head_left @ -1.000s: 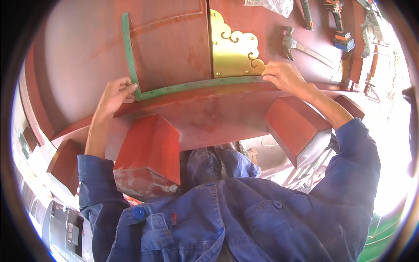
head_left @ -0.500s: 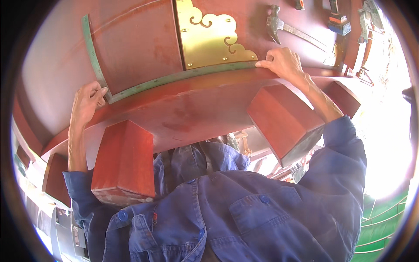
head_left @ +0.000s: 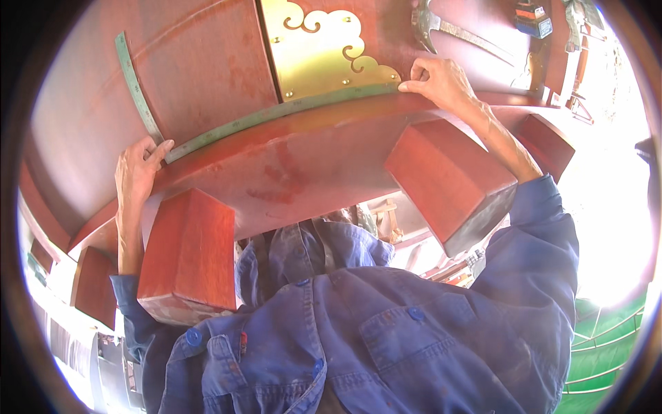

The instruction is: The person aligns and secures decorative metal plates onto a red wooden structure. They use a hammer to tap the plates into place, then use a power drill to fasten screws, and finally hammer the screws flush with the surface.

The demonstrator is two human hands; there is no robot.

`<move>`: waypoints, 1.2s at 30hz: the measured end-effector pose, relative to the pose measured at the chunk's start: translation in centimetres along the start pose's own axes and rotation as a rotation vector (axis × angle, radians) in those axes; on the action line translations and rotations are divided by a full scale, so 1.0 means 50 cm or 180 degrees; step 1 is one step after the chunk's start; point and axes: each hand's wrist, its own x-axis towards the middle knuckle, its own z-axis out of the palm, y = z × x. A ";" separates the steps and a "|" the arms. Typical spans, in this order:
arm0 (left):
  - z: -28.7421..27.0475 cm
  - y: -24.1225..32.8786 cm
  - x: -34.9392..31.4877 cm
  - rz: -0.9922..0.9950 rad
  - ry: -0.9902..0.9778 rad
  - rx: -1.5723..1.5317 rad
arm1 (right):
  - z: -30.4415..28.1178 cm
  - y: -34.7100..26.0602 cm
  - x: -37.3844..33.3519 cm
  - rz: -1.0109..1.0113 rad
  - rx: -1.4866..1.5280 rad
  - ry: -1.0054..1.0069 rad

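Observation:
A greenish metal carpenter's square (head_left: 248, 123) lies on a reddish-brown wooden panel (head_left: 207, 69). Its long arm runs along the panel's near edge, and its other arm points away from me on the left. At the corner of the square, my left hand (head_left: 136, 169) is closed, with thumb and fingers pressing on the metal. My right hand (head_left: 441, 79) pinches the long arm's right end. Just beyond that arm sits a brass plate (head_left: 317, 55) with a scrolled, cloud-like edge and small round studs, beside a dark seam in the panel.
A claw hammer (head_left: 476, 43) lies on the panel beyond my right hand. Farther right is a small dark and blue tool or box (head_left: 533, 21). Two thick red wooden legs (head_left: 189, 252) (head_left: 452, 183) jut toward me below the edge. Green sheeting (head_left: 603, 345) shows at lower right.
The view has shifted slightly, moving the panel up and left in the picture. My left thumb now lies over the square's corner, which was showing before. My right hand keeps its hold.

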 end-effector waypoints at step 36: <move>-0.005 -0.044 0.009 0.0060 -0.0070 -0.0364 | -0.005 -0.029 0.004 0.0082 0.0275 -0.0138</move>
